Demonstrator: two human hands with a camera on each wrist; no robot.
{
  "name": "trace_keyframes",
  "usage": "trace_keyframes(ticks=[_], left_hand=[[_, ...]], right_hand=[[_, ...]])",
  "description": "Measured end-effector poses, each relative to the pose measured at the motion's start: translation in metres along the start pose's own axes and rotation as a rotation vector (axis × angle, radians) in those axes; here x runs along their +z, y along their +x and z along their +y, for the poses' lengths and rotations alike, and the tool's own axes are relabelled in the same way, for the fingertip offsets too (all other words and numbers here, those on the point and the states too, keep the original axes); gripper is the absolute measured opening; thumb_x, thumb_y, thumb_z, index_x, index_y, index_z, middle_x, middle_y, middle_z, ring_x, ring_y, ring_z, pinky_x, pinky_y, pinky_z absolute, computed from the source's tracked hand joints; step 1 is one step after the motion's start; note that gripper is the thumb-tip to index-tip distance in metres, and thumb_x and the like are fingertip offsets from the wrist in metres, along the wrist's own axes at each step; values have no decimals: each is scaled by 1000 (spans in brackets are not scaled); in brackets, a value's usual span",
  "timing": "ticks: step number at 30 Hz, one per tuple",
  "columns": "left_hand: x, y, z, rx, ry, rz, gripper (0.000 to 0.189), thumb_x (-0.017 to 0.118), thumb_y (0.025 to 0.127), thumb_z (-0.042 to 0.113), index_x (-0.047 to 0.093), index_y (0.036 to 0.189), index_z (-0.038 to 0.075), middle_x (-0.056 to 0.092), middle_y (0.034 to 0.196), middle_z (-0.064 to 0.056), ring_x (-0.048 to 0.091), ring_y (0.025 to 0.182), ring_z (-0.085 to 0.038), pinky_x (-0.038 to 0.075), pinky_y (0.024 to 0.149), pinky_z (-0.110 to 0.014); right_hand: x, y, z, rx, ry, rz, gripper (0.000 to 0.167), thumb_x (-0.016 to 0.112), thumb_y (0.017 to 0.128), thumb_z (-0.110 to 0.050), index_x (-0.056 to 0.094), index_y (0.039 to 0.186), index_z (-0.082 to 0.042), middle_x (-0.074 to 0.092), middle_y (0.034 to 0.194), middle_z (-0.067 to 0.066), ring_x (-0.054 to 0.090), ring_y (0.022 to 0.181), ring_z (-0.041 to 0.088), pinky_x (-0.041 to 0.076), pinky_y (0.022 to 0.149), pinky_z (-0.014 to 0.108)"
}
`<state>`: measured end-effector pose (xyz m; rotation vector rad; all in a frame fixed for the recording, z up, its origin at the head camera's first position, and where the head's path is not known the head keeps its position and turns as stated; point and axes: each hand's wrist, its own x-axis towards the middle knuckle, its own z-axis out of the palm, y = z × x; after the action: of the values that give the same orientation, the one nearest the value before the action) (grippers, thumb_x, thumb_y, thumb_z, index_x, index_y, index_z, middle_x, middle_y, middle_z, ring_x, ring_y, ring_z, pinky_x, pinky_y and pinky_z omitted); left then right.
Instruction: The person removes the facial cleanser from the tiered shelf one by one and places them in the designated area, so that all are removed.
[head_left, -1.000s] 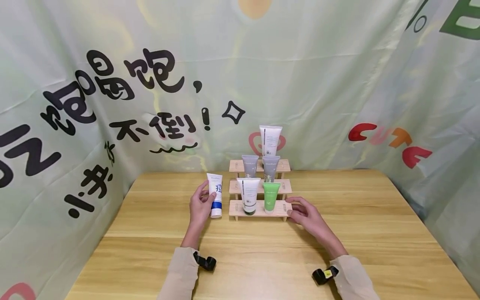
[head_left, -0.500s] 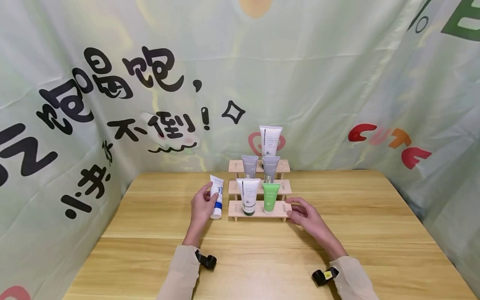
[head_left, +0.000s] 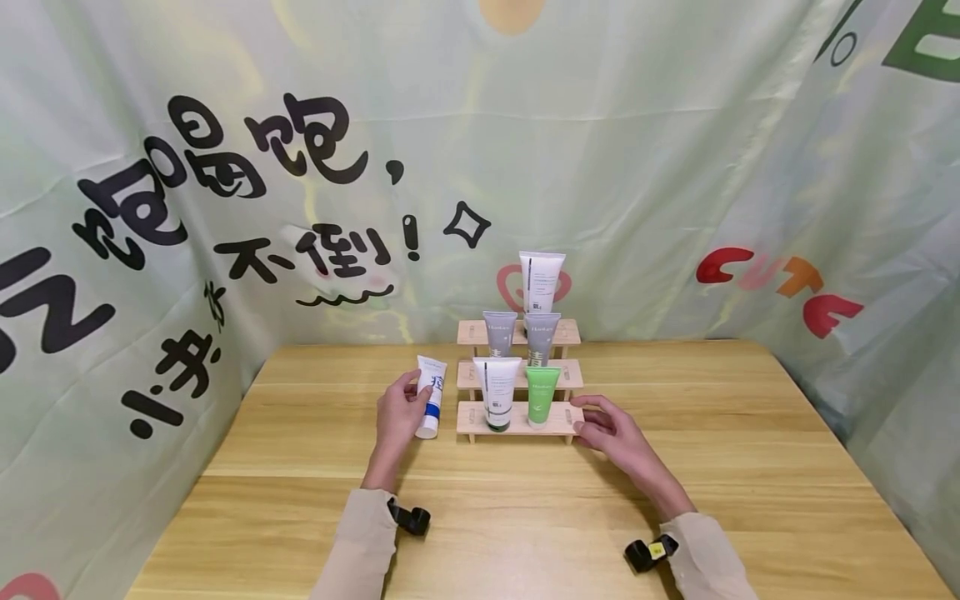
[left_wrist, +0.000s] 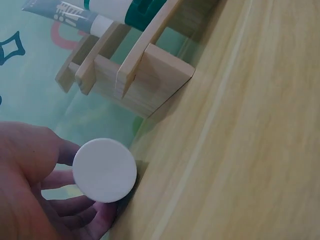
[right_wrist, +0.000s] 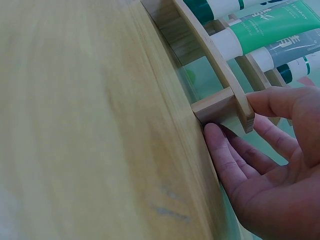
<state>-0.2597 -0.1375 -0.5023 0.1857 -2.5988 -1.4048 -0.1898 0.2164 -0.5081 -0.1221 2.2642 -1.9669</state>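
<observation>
A white squeeze tube (head_left: 430, 408) with a blue band and blue lettering is gripped by my left hand (head_left: 399, 410), thumb across its front. It leans slightly, cap down; its round white cap (left_wrist: 105, 170) faces the left wrist camera, close to the tabletop. A three-step wooden display stand (head_left: 468, 414) is just right of it, apart from it. At the stand's right end my right hand (head_left: 611, 427) holds the lowest step's corner, thumb against the board and fingers beside the leg. That step bears a white tube (head_left: 498, 392) and a green tube (head_left: 541, 393).
Two grey tubes (head_left: 542, 333) stand on the middle step, and a tall white tube (head_left: 542, 279) on the top one. A printed cloth (head_left: 637, 208) hangs behind the wooden table (head_left: 510, 517). Each wrist wears a black camera (head_left: 411, 520).
The white-and-blue tube dips slightly lower in my left hand and tilts to the right at its top. My right hand stays at the stand, which has not moved.
</observation>
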Motion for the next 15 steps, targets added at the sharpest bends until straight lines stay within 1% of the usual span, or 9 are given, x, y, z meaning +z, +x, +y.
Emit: trace_keyframes(ticks=[3,6,11,15], left_hand=[[-2,0,-2,-14,4,-10,42,69,98,17,63,137,2,70,113,-20,68,97,-31,55,85,-46],[-3,1,-5,-20,-16,-20,40,69,98,16,64,135,-1,70,114,-20,67,99,-32,54,88,-47],[-5,4,-9,-24,-78,-37,35,69,98,13,68,128,-3,71,113,-19,67,101,-31,55,87,-44],[-6,6,-9,-36,-88,-37,34,69,98,14,68,127,-3,71,113,-18,67,100,-30,55,86,-42]], right_hand=[[0,0,0,-1,-2,-2,44,62,103,-10,49,143,1,49,145,30,58,125,38,58,92,36],[0,-1,1,-3,-2,-5,44,62,103,-10,49,143,1,49,145,31,58,124,38,58,92,36],[-1,-1,2,-11,-1,-11,45,63,103,-12,49,144,0,49,145,31,58,124,38,58,92,36],[-1,0,2,-19,-4,-15,44,62,103,-12,49,143,1,50,143,31,60,122,37,58,92,35]])
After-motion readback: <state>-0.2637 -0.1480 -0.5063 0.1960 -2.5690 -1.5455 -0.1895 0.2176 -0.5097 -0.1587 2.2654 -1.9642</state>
